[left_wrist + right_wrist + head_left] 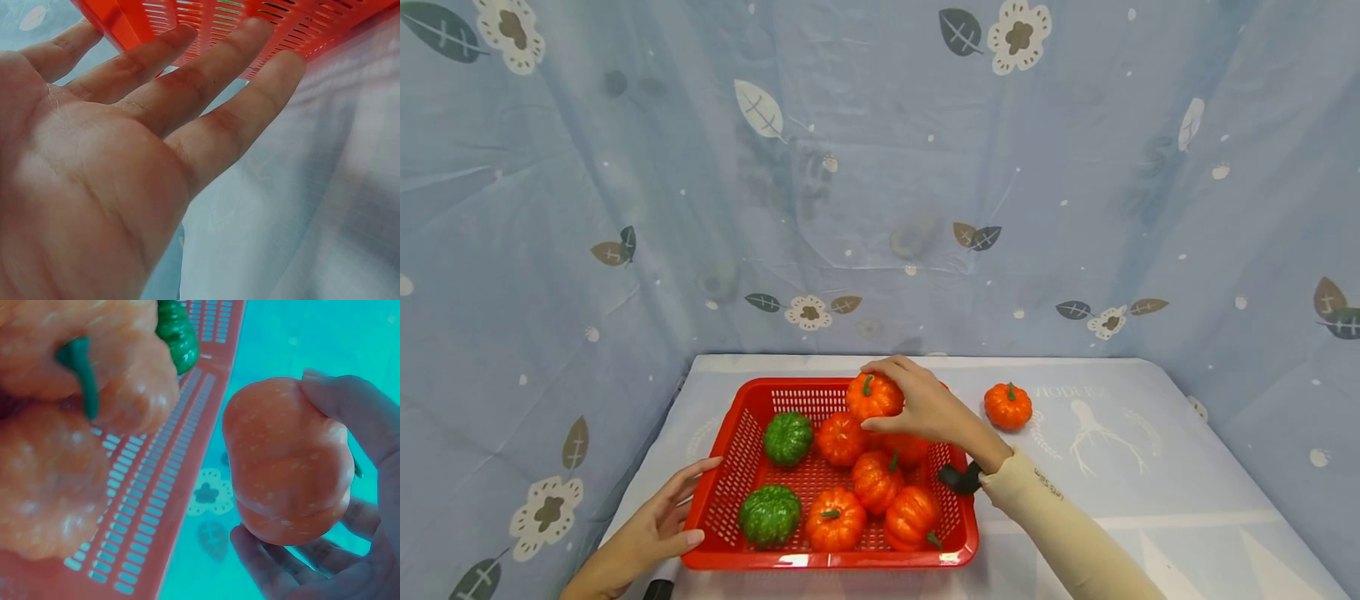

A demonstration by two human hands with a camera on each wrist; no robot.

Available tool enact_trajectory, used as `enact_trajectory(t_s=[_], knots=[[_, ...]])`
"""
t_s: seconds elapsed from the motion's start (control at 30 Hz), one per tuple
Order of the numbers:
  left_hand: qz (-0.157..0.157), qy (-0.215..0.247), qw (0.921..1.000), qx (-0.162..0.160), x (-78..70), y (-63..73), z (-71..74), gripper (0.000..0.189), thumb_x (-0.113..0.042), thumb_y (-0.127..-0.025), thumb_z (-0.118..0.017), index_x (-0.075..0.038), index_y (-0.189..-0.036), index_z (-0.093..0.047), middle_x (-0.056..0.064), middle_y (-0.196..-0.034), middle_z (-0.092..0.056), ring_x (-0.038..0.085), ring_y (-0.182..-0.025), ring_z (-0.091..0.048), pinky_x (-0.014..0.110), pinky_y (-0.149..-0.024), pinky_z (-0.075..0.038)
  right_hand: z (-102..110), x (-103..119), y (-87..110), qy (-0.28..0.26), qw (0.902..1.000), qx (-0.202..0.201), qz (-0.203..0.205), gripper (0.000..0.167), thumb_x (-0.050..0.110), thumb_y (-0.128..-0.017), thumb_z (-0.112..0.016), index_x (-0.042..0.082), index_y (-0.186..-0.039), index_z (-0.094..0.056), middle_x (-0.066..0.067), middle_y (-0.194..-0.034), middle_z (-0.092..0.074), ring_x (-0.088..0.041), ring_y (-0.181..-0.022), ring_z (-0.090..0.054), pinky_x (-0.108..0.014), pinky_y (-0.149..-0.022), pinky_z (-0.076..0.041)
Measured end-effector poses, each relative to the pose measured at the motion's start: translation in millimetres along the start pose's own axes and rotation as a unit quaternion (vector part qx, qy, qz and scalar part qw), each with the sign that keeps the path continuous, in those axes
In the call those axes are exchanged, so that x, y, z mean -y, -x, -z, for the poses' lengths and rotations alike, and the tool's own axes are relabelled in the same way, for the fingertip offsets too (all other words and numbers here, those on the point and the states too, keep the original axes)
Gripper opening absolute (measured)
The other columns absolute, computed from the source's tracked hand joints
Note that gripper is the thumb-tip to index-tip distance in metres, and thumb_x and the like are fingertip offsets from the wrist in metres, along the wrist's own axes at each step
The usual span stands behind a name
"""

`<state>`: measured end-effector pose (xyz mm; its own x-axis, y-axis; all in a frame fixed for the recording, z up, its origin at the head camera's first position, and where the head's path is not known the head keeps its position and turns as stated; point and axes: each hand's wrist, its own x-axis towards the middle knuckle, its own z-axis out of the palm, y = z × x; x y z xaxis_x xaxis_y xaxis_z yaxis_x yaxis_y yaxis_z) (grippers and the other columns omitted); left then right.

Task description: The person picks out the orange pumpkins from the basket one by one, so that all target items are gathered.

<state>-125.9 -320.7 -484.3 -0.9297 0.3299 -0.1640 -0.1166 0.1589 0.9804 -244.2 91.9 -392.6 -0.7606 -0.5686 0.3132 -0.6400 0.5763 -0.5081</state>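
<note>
A small orange pumpkin (874, 397) is gripped in my right hand (928, 407), raised over the back of a red perforated basket (722, 504). In the right wrist view, thumb and fingers curl round that pumpkin (287, 465). Inside the basket lie two green pumpkins, one further back (788, 438) and one near the front (770, 517), and several orange pumpkins (835, 521) toward the middle and right. My left hand (651, 529) rests against the basket's left side, its fingers fairly straight; the left wrist view shows the fingers (206, 78) extended along the slotted wall.
Another orange pumpkin (1008, 407) sits on the white table cover (1120, 492), right of the basket. Behind and at the sides hangs a blue curtain (880, 183) with leaves and flowers. A black wrist device (961, 478) is on the right wrist.
</note>
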Motion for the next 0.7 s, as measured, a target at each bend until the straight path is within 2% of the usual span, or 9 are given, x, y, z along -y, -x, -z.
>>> enact_trajectory(t_s=[0.2,0.37,0.7], knots=[[0.003,-0.002,1.0000,0.007,-1.0,1.0,1.0,0.077,-0.010,-0.099,-0.064,-0.019,-0.162,-0.020,0.030,-0.160,-0.021,0.039,-0.134,-0.048,0.045,-0.092,-0.058,9,-15,13.0,-0.006,0.9997,-0.022,-0.010,0.073,0.048,-0.081,-0.087,0.021,-0.142,-0.058,0.000,-0.140,-0.056,-0.019,-0.114,-0.060,-0.038,-0.089,-0.056],[0.004,-0.001,1.0000,0.005,-1.2,0.6,0.5,0.078,-0.010,-0.098,-0.064,-0.018,-0.162,-0.020,0.030,-0.160,-0.021,0.041,-0.134,-0.048,0.046,-0.091,-0.058,19,-26,24.4,-0.029,0.9985,-0.039,-0.026,0.077,0.047,-0.080,-0.088,0.017,-0.144,-0.057,0.002,-0.136,-0.057,-0.016,-0.109,-0.061,-0.038,-0.091,-0.056],[0.004,0.000,1.0000,0.008,-0.3,1.1,0.9,0.077,-0.012,-0.099,-0.063,-0.018,-0.162,-0.020,0.030,-0.161,-0.021,0.041,-0.135,-0.047,0.046,-0.091,-0.058,36,-43,46.1,-0.041,0.9955,-0.073,-0.045,0.075,0.042,-0.079,-0.090,0.018,-0.143,-0.058,0.002,-0.137,-0.057,-0.017,-0.111,-0.061,-0.037,-0.088,-0.057]])
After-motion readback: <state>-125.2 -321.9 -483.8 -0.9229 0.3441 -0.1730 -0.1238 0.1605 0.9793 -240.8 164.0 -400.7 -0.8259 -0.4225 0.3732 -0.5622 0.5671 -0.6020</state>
